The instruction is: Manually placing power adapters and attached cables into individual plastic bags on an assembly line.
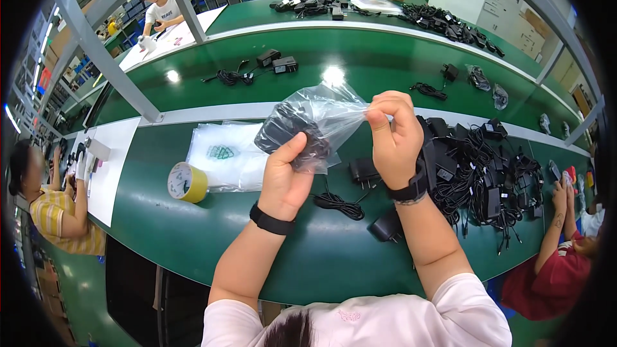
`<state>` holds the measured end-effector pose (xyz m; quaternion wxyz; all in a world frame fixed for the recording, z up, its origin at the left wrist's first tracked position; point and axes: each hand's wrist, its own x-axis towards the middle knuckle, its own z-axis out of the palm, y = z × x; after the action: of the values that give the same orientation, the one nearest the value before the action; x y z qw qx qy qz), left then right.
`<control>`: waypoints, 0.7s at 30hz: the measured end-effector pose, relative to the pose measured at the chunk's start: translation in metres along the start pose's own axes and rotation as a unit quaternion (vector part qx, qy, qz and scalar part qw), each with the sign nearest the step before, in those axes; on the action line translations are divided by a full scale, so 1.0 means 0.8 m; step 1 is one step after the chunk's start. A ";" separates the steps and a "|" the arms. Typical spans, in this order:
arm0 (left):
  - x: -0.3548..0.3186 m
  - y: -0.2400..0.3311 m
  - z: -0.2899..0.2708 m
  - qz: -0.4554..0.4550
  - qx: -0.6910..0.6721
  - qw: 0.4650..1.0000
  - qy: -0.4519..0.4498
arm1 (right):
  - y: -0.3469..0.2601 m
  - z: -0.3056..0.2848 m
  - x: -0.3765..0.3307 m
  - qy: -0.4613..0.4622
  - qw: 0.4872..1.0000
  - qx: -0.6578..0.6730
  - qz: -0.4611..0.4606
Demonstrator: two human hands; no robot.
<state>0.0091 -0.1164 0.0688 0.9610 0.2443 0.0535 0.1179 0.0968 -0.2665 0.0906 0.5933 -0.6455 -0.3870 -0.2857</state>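
Note:
Over the green workbench, a transparent plastic bag (339, 112) is held up between my two hands. Inside its lower left part lies a black power adapter with its cable (283, 125), seen blurred through the film. My left hand (286, 177) is closed around the filled part, thumb on top. At the bag's gathered end, my right hand (395, 135) pinches the film between thumb and curled fingers. Below the bag, a loose power adapter (364, 170) and a coiled black cable (339, 204) lie on the bench. Another adapter (386, 225) is beside my right forearm.
A stack of flat plastic bags (222, 154) lies left of my hands, with a yellow tape roll (187, 183) by it. A large pile of black adapters and cables (479, 177) is at right. Grey frame posts (106, 45) stand behind. Several people work around the benches.

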 end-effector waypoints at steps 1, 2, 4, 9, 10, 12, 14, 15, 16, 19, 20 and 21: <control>-0.002 -0.004 0.003 -0.001 -0.003 1.000 -0.001 | -0.001 0.001 0.001 0.041 0.997 -0.026 -0.066; -0.001 -0.006 0.003 0.010 -0.013 1.000 -0.021 | 0.002 0.009 -0.008 0.067 0.993 0.094 0.004; 0.002 -0.002 -0.006 0.023 -0.006 0.999 -0.022 | -0.005 0.029 -0.021 0.015 0.971 0.199 0.130; -0.003 -0.013 -0.009 0.062 0.052 0.996 -0.024 | -0.021 0.042 -0.038 -0.139 0.789 0.464 0.377; -0.001 -0.011 -0.015 0.052 0.056 0.995 -0.067 | -0.016 0.041 -0.038 -0.140 0.752 0.498 0.409; 0.001 -0.023 -0.022 0.046 0.064 0.995 -0.053 | -0.022 0.037 -0.033 -0.100 0.713 0.530 0.448; 0.003 -0.032 -0.024 0.035 0.092 0.994 -0.048 | -0.009 0.039 -0.043 -0.074 0.765 0.470 0.434; 0.003 -0.036 -0.022 0.034 0.092 0.994 -0.050 | -0.003 0.039 -0.045 -0.048 0.812 0.405 0.418; 0.002 -0.039 -0.021 0.027 0.098 0.994 -0.050 | 0.002 0.044 -0.045 -0.005 0.854 0.374 0.362; 0.001 -0.024 -0.011 -0.006 0.084 0.995 -0.053 | 0.015 0.032 -0.035 0.005 0.892 0.311 0.328; 0.001 -0.011 -0.007 0.056 0.177 0.982 -0.029 | 0.016 0.019 -0.029 -0.010 0.915 0.248 0.317; 0.001 -0.002 -0.003 0.117 0.270 0.956 -0.004 | 0.012 0.020 -0.031 -0.011 0.915 0.249 0.318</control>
<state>0.0100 -0.1165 0.0655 0.8390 0.4995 0.0506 0.2096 0.0904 -0.2551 0.0626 0.7899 -0.5692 -0.2261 0.0310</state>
